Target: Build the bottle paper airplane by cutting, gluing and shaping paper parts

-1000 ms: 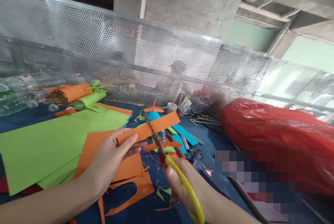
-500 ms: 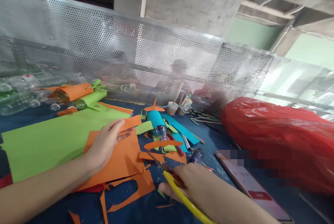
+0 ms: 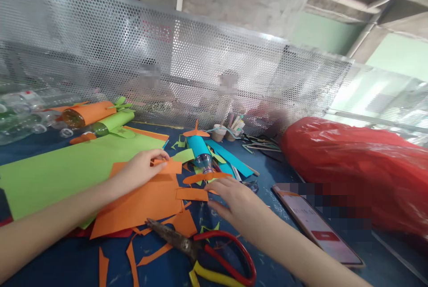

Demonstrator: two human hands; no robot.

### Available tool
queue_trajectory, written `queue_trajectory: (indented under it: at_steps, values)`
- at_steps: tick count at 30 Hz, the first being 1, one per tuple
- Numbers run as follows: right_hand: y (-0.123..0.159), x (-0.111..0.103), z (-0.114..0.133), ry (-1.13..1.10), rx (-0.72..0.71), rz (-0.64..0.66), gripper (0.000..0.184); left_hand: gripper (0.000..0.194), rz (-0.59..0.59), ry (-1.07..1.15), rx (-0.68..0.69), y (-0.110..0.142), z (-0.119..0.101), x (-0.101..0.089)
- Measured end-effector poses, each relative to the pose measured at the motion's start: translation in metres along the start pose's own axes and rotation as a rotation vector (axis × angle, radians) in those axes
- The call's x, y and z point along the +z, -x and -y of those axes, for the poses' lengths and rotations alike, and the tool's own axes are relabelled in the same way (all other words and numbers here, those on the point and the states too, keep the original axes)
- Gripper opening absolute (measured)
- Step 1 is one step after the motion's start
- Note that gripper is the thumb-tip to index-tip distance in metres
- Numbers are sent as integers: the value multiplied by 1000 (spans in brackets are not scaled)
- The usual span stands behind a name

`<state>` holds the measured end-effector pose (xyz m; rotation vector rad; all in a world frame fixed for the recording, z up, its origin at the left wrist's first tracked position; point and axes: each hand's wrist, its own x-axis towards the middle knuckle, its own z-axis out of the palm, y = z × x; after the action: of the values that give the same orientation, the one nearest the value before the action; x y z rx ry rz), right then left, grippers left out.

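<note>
My left hand (image 3: 140,170) pinches a small orange paper strip (image 3: 172,166) that lies on the orange sheet (image 3: 147,202). My right hand (image 3: 236,201) hovers flat, fingers spread, just right of a cut orange piece (image 3: 191,194) and holds nothing. The scissors (image 3: 203,251), with red and yellow handles, lie on the blue table in front of me. A bottle wrapped in teal paper (image 3: 199,149) with orange paper wings (image 3: 204,177) lies just beyond my right hand.
Green paper sheets (image 3: 56,171) cover the left side. Orange and green wrapped bottles (image 3: 96,117) and clear bottles (image 3: 20,122) lie at the far left. A phone (image 3: 316,229) and a red plastic bag (image 3: 361,171) sit on the right. A perforated metal screen (image 3: 187,68) stands behind.
My right hand has let go of the scissors, which now lie on the table, and has moved forward to the orange piece. My left hand has lowered its strip onto the orange sheet.
</note>
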<state>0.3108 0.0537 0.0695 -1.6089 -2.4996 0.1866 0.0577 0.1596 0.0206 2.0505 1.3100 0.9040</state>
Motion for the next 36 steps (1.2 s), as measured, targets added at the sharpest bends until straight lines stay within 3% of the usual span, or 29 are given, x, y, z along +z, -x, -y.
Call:
queue_trajectory:
  at_steps: [4, 9, 11, 14, 17, 22, 25, 30, 36]
  values:
    - [-13, 18, -13, 4, -102, 56, 35, 22, 56, -286, 84, -3, 9, -5]
    - [-15, 29, -9, 199, -164, 12, 17, 24, -4, -528, 137, -6, 18, -10]
    - [-14, 28, -7, 245, -199, 3, 18, 26, -24, -583, 138, -12, 15, -10]
    - [-12, 21, -5, 251, -167, -33, 19, 25, 5, -607, 140, -26, -3, -5]
    - [-7, 13, -1, 238, -114, -65, 16, 26, 84, -578, 143, -42, -34, 8]
    - [4, 11, 6, 283, -133, -13, 15, 31, 132, -561, 109, -54, -88, 44]
    - [9, 14, 9, 314, -184, 59, 13, 34, 111, -596, 70, -53, -108, 68]
    - [15, 13, 10, 311, -276, 40, 13, 35, 106, -653, 16, -55, -117, 91]
    - [20, 8, 10, 183, -263, 3, 15, 34, 128, -666, -19, -59, -110, 79]
